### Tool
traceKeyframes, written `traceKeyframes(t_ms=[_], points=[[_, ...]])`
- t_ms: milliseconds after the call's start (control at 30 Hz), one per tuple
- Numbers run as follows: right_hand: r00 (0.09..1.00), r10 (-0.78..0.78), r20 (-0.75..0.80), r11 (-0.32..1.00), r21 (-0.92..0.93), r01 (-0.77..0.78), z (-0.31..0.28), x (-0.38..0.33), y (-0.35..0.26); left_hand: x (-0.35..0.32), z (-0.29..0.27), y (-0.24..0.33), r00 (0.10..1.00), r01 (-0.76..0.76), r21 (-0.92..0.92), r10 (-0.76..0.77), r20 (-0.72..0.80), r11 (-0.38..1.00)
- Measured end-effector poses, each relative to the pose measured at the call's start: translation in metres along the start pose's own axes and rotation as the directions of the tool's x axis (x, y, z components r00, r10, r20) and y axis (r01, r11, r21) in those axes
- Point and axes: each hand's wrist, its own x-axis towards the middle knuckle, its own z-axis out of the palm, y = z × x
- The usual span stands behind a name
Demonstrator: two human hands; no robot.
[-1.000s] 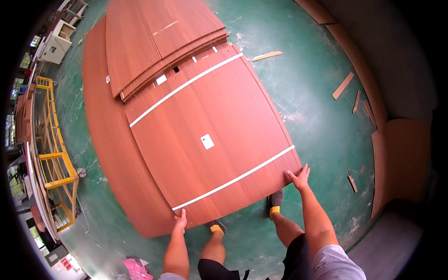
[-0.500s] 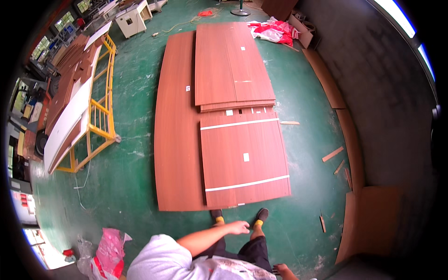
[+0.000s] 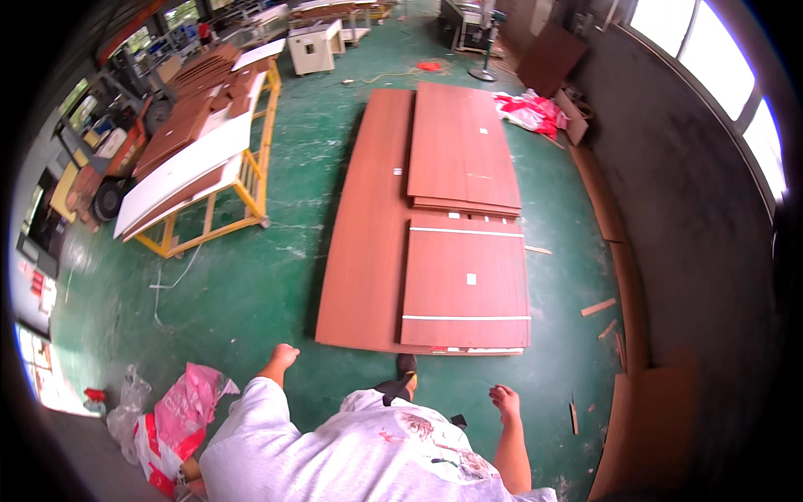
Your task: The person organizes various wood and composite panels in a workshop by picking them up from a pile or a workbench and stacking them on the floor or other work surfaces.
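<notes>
My left hand [image 3: 286, 356] hangs in the air off the near left corner of the stack, its fingers curled with nothing visible in them. Out to the right of my body, my right hand [image 3: 504, 400] is raised above the green floor, fingers loosely bent and a little apart, touching nothing. Ahead of me lies a long reddish-brown wood panel [image 3: 365, 243]. On its right half rest two shorter stacks end to end: a far stack of panels [image 3: 464, 155] and a near bundle of panels [image 3: 443, 289] bound with two white straps. My shoe [image 3: 406, 363] is by the near edge.
A yellow rack [image 3: 261, 180] loaded with brown and white boards stands at the left. Pink and clear plastic sheeting [image 3: 188, 410] lies at the lower left. Wood offcuts [image 3: 598, 307] and flattened cardboard [image 3: 629, 289] line the right wall. A fan stand [image 3: 483, 74] is at the back.
My left hand has swung from in front of my body out to the left. My right hand has come forward and up. The view has tilted up, showing more of the far room.
</notes>
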Motion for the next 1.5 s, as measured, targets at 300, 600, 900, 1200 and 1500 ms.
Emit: traceKeyframes(t_ms=[300,600,900,1200,1500], points=[[0.868,0.494,-0.060,0.861,0.174,-0.478,0.029,-0.142,0.244,-0.223,0.040,-0.166,0.829,0.301,0.048,-0.286,0.481,0.952],[0.824,0.564,0.055,0.823,-0.129,-0.554,0.125,-0.192,0.236,-0.182,-0.003,-0.178,0.928,0.104,-0.221,-0.015,0.373,0.970],[0.992,0.098,-0.081,0.995,0.009,-0.097,0.241,-0.083,0.078,-0.085,-0.077,-0.217,0.942,-0.076,-0.625,0.261,0.210,0.777],[0.971,0.230,0.067,0.860,-0.480,-0.170,0.421,-0.119,0.068,-0.038,-0.150,-0.458,0.937,0.297,-0.616,-0.100,0.334,0.730],[0.816,0.577,0.010,0.570,-0.720,-0.395,0.554,-0.096,0.074,-0.043,-0.230,-0.553,0.892,0.407,-0.666,-0.114,0.438,0.625]])
